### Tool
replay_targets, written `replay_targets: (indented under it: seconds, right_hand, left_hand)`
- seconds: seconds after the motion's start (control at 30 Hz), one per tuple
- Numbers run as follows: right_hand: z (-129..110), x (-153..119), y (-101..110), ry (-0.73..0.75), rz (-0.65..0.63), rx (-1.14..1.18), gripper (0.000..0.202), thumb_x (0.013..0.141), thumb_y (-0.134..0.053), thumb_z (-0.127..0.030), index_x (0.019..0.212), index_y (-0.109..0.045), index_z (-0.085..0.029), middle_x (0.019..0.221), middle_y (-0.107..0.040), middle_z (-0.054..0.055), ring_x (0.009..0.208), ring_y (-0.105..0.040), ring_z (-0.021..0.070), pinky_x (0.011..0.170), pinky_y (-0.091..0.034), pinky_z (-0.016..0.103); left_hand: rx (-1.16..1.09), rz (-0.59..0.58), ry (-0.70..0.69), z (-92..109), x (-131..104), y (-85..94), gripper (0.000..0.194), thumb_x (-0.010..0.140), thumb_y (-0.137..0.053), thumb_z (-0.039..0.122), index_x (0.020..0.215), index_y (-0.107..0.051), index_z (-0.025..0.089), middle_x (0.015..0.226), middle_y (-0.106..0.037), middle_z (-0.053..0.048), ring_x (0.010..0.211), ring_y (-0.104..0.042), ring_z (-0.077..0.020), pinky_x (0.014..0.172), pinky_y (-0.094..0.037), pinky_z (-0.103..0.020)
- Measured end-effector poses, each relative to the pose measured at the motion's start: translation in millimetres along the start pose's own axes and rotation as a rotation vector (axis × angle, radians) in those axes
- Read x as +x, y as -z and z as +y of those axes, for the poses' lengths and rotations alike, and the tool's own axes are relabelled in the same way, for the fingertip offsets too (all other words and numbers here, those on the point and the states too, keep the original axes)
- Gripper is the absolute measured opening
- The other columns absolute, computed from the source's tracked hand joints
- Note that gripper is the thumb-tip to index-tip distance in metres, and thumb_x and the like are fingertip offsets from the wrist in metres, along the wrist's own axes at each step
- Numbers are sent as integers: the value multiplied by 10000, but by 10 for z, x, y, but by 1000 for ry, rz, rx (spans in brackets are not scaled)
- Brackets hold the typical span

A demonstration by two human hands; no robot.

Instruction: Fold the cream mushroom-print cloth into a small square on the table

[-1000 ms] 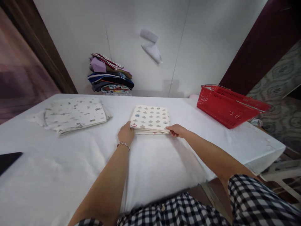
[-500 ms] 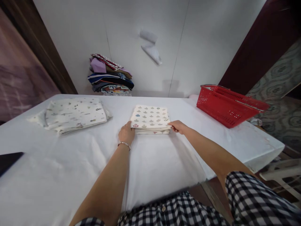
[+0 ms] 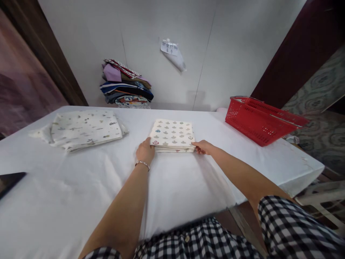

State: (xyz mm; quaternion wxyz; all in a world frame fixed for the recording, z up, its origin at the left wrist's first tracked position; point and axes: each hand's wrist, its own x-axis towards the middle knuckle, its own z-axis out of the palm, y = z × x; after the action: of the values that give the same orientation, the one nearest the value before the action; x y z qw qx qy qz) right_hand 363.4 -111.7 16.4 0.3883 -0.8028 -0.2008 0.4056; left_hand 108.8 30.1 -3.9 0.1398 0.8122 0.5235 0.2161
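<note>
A neat stack of folded white cloths [image 3: 172,133] with small printed motifs lies at the middle of the table. At its near left corner, my left hand [image 3: 145,151] grips the edge, with the fingertips partly hidden by the hand itself. My right hand [image 3: 203,147] holds the near right corner, thumb on top and fingers curled at the side. The layered front edge of the stack shows between both hands. To the left lies a looser pile of printed white cloths [image 3: 87,129], apart from my hands.
A white cover drapes the table [image 3: 185,187]. A red plastic basket [image 3: 258,120] stands at the back right, and a pile of coloured folded clothes [image 3: 126,86] at the back by the wall. A dark flat object [image 3: 10,181] lies at the left edge. A paper note [image 3: 169,48] hangs on the wall.
The front corners of the top cloth lie slightly lower on the stack, and my right hand has shifted a little. Otherwise my hands stay at the same corners.
</note>
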Motion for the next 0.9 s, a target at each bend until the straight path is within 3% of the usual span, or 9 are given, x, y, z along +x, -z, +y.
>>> replay_targets:
  seconds: [0.2,0.4,0.57,0.9]
  right_hand:
    - [-143,-58,43,5,-19,126,295,753,-675,-330,615,-473,-164,424,-466,-39,357,-427,58,303,-247,158]
    - [-344,-48,159,22,-43,254,276,835,-545,-258,608,-412,-171,405,-372,-81,336,-353,25,301,-183,121]
    - [-167,-62,98,-28,-59,247,273,815,-571,-232,600,-418,-163,403,-386,-78,327,-360,27,293,-178,123]
    - [68,-79,-44,-25,-139,237,155,838,-558,-197,707,-537,-118,522,-558,-2,432,-539,73,288,-221,135]
  left_hand:
    - [-53,25,6,-16,-3,-16,425,834,-406,229,1255,-464,230,1206,-570,-87,1076,-528,-252,834,-462,-366]
    - [-116,90,-65,3,-32,4,509,803,-400,156,1301,-431,257,1392,-407,-22,1195,-443,-225,910,-454,-344]
    - [-97,49,-62,3,-37,6,548,790,-392,119,1307,-443,294,1448,-318,4,1232,-400,-234,892,-470,-347]
    - [-252,9,-26,-37,-3,-3,514,766,-398,65,1176,-576,320,1400,-397,82,1152,-504,-172,949,-442,-288]
